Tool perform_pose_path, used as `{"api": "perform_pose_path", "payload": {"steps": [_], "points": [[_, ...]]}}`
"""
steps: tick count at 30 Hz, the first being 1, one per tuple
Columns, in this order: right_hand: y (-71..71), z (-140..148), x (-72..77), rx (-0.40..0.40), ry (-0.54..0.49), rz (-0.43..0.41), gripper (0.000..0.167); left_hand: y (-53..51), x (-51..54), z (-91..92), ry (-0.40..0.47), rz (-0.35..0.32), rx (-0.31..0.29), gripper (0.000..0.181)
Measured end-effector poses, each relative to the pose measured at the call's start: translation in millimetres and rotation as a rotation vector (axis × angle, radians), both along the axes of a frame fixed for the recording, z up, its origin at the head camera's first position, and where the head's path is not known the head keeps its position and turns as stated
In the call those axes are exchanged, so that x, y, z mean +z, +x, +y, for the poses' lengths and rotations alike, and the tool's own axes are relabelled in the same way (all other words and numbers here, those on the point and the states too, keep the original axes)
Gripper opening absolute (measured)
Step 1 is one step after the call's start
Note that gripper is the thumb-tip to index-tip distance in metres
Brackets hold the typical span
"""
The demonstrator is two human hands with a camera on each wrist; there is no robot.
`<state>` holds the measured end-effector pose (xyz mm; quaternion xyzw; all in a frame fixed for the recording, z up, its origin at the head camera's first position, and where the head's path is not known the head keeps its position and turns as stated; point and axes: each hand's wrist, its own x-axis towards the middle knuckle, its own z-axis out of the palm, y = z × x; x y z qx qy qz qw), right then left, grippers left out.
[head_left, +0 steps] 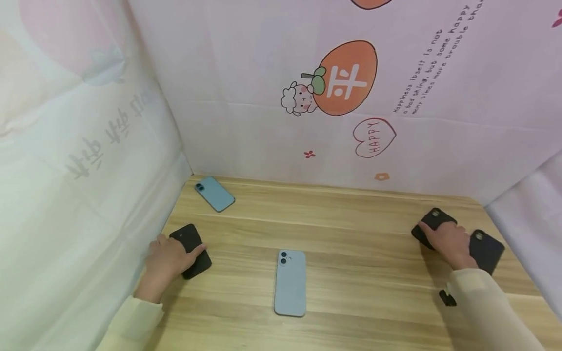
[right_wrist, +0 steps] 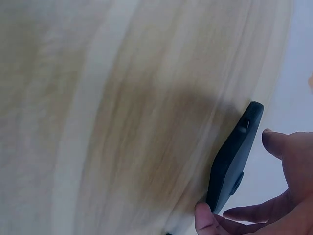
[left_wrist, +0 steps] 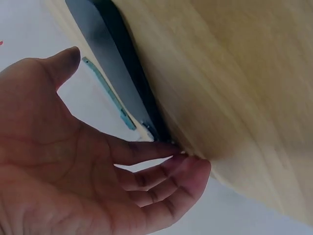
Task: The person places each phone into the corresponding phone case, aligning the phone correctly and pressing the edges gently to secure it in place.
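Observation:
My left hand [head_left: 169,258] reaches over a black phone [head_left: 198,265] lying on the left of the table. In the left wrist view, the fingertips touch that phone's [left_wrist: 115,58] edge near the tabletop, while the thumb stands apart from it. At the far right, my right hand [head_left: 450,241] is over another black phone [head_left: 439,218] with a camera block at its top. The right wrist view shows fingertips against one end of this phone [right_wrist: 232,159], its thumb held off the surface. Part of each phone is hidden under the hand.
A pale blue phone [head_left: 291,287] lies mid-table and a light blue phone [head_left: 217,194] at the back left corner. Beside my right wrist is another black phone [head_left: 486,251]. A small black object [head_left: 448,298] is partly behind the sleeve. Cloth walls [head_left: 263,136] enclose the wooden table [head_left: 351,234].

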<state>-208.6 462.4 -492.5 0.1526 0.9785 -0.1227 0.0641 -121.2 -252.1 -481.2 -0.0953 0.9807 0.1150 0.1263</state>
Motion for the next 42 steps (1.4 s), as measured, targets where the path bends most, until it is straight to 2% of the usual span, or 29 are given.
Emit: {"api": "perform_pose_path", "payload": {"steps": [4, 9, 13, 16, 20, 24, 29, 37, 42], "points": [[-3.6, -4, -0.7, -0.027, 0.003, -0.036, 0.12, -6.2, -3.2, 5.3, 0.009, -0.029, 0.029, 0.108], [-7.5, -7, 0.0, -0.03, -0.005, -0.059, 0.119, -11.7, -3.1, 9.1, -0.019, -0.051, 0.024, 0.108], [-12.1, -4, 4.1, -0.049, -0.062, -0.087, 0.113, -15.2, -0.3, 9.8, -0.017, -0.066, -0.008, 0.098], [-15.2, -1, 8.1, -0.03, -0.084, -0.111, 0.11, -19.3, 2.8, 8.9, -0.021, -0.05, -0.074, 0.091], [-16.8, -1, 15.1, 0.009, -0.071, -0.154, 0.107, -23.5, 4.7, 7.0, 0.048, -0.038, -0.117, 0.093], [-16.8, -3, 16.9, 0.047, -0.074, -0.153, 0.099, -21.4, 4.0, 6.5, 0.143, -0.038, -0.067, 0.097], [-15.2, -2, 16.3, 0.088, -0.109, -0.106, 0.086, -18.9, 3.2, 6.9, 0.154, 0.013, -0.032, 0.095], [-15.9, -1, 17.7, 0.075, -0.099, -0.121, 0.091, -20.5, 1.3, 4.2, 0.2, -0.011, -0.018, 0.1], [-16.4, -1, 20.6, 0.07, -0.112, -0.127, 0.095, -20.8, 0.2, 0.4, 0.305, 0.001, -0.01, 0.09]]}}
